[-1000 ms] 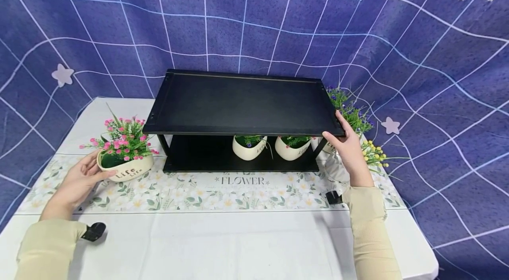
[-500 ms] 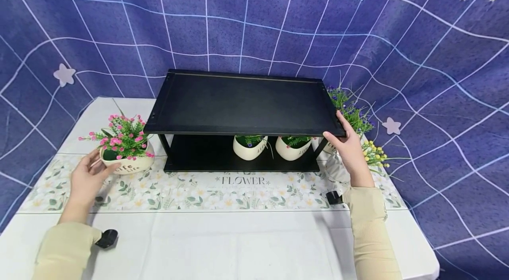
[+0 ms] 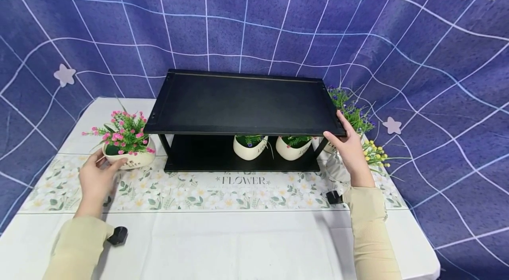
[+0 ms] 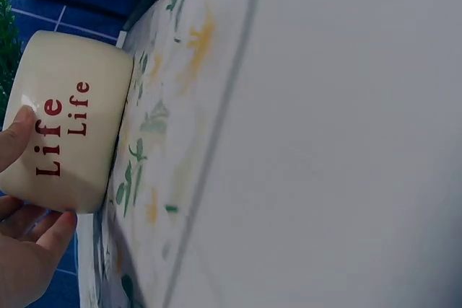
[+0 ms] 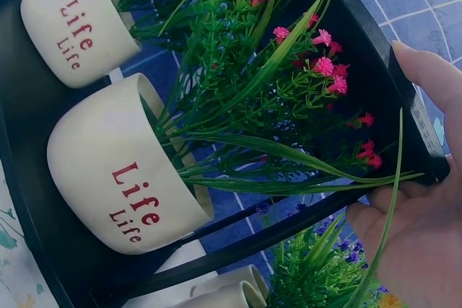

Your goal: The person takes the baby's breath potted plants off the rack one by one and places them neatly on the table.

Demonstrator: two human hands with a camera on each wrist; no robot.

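Observation:
My left hand (image 3: 97, 178) grips a cream oval flowerpot (image 3: 137, 160) of pink artificial flowers (image 3: 125, 134), left of the black two-tier shelf (image 3: 246, 103). In the left wrist view the thumb presses the lettered side of the pot (image 4: 76, 124), fingers around its end; I cannot tell if its base touches the cloth. My right hand (image 3: 351, 154) holds the shelf's front right top corner, thumb at the front edge and fingers along the side. On the lower tier stand two cream pots, one left (image 3: 249, 149) and one right (image 3: 293, 149), their plants partly hidden by the top board.
Right of the shelf, behind my right hand, stand pots with purple flowers (image 3: 350, 110) and yellow flowers (image 3: 374, 154). A floral runner (image 3: 238, 194) marked FLOWER crosses the white table (image 3: 238, 244). A blue grid-patterned curtain (image 3: 246, 19) hangs close behind the shelf.
My left hand and the pink-flowered pot have shifted a little right and back towards the shelf, the pot turning slightly. My right hand and the shelf stay put.

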